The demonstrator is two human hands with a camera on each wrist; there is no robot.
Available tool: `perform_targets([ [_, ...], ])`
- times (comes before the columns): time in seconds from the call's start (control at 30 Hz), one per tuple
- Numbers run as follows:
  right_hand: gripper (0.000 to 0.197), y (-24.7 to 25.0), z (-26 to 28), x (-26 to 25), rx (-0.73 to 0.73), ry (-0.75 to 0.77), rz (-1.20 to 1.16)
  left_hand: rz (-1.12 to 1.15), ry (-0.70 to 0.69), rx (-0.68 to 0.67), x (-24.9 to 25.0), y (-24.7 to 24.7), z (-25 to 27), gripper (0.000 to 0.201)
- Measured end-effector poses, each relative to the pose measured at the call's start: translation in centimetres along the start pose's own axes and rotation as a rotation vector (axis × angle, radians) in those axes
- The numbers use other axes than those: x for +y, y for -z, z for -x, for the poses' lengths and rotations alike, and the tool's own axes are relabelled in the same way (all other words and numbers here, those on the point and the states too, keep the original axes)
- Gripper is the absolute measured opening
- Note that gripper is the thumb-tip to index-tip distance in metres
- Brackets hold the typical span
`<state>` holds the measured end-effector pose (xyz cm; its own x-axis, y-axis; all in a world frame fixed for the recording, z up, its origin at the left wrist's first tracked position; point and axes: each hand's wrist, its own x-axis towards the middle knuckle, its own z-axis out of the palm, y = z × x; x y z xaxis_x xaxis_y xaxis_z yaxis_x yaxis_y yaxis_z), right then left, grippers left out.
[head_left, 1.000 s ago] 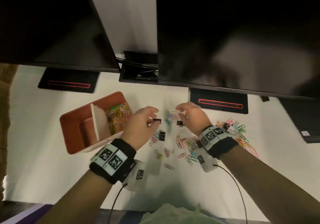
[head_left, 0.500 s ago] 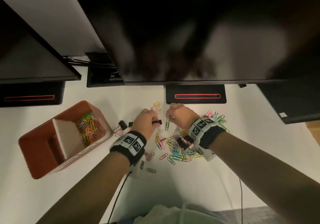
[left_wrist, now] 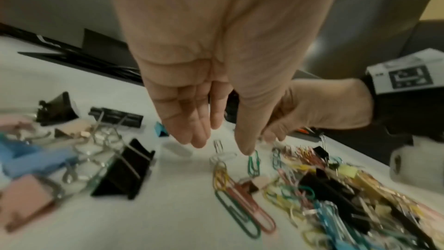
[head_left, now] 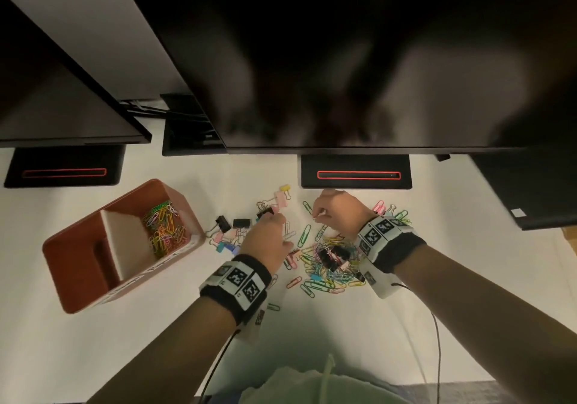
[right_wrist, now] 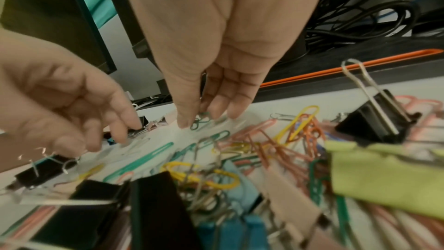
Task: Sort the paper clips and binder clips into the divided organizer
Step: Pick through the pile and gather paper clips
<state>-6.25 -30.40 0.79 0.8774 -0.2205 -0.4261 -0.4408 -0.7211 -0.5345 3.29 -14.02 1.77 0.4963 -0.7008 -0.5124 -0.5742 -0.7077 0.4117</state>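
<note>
Both hands have dropped lower onto the scatter since half a second ago; the small black clip seen at the left fingertips then is no longer in them.

Left hand (head_left: 268,236): fingers straight, close together, pointing down over a bare patch of white worktop (head_left: 343,335), thumb tip just above a small green wire paper clip (left_wrist: 254,163). Holds nothing.

Right hand (head_left: 338,213): fingers reaching down, tips at a dark green paper clip (right_wrist: 200,121); whether the pinch has closed on it, cannot tell (motion blur).

Mixed heap of coloured paper clips and black binder clips (head_left: 332,261) lies between the wrists. A looser group of black and pastel binder clips (head_left: 237,230) sits to the left of it, near the terracotta divided organizer (head_left: 78,247). Coloured paper clips (head_left: 164,232) already fill its right-hand compartment; the other sections look empty.

Handling, as judgement:
- Paper clips: very light, thin stiff wire, lying flat. Hard to get under; likely to slide on the smooth worktop and to snag neighbours in the heap. Nip one rounded end with thumb and forefinger, or drag it clear first
- Binder clips: heavier, rigid, stand proud. Take across the black body or by the wire handles (handles swing, so the body is steadier)
</note>
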Motion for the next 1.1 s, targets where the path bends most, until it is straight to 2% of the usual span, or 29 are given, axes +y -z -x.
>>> perform_targets([
  [0.07, 0.010, -0.3, -0.1, -0.5, -0.015, 0.079, 0.006, -0.029, 0.012, -0.011, 0.6, -0.7, -0.2, 0.041],
  [0.13, 0.010, -0.7, -0.1, -1.2, -0.095, 0.153, 0.042, -0.014, 0.001, 0.021, 0.8, -1.0, -0.7, 0.037],
  [0.27, 0.025, -1.2, -0.2, -1.9, -0.174, 0.202, 0.132, 0.027, -0.035, 0.069, 0.6, -1.0, -1.6, 0.018],
  [0.53, 0.021, -1.2, 0.4, -1.9, -0.201, 0.082, 0.085, -0.036, -0.078, -0.017, -0.2, -1.1, -2.3, 0.020],
  [0.67, 0.019, -1.0, 0.2, -2.0, -0.226, 0.095, 0.123, -0.060, -0.110, -0.052, -0.6, -0.6, -2.4, 0.016],
  [0.8, 0.012, 0.7, 0.5, -0.6, -0.068, 0.015, 0.001, 0.006, -0.199, -0.103, -1.3, 1.0, -1.4, 0.008],
  [0.9, 0.020, 1.5, 0.3, 0.2, 0.019, -0.087, -0.076, -0.051, -0.235, -0.216, -1.3, 1.4, -0.2, 0.028],
  [0.97, 0.033, 1.4, -0.2, 0.0, -0.012, -0.124, -0.103, -0.152, -0.244, -0.294, -1.2, 0.9, 0.3, 0.048],
  [1.0, 0.036, 1.2, -0.6, -0.3, -0.031, -0.138, -0.107, -0.205, -0.246, -0.321, -1.2, 0.5, 0.5, 0.052],
  [1.1, 0.036, 0.4, -1.7, -0.9, -0.054, -0.179, -0.085, -0.292, -0.259, -0.299, -0.9, -0.5, 0.5, 0.035],
])
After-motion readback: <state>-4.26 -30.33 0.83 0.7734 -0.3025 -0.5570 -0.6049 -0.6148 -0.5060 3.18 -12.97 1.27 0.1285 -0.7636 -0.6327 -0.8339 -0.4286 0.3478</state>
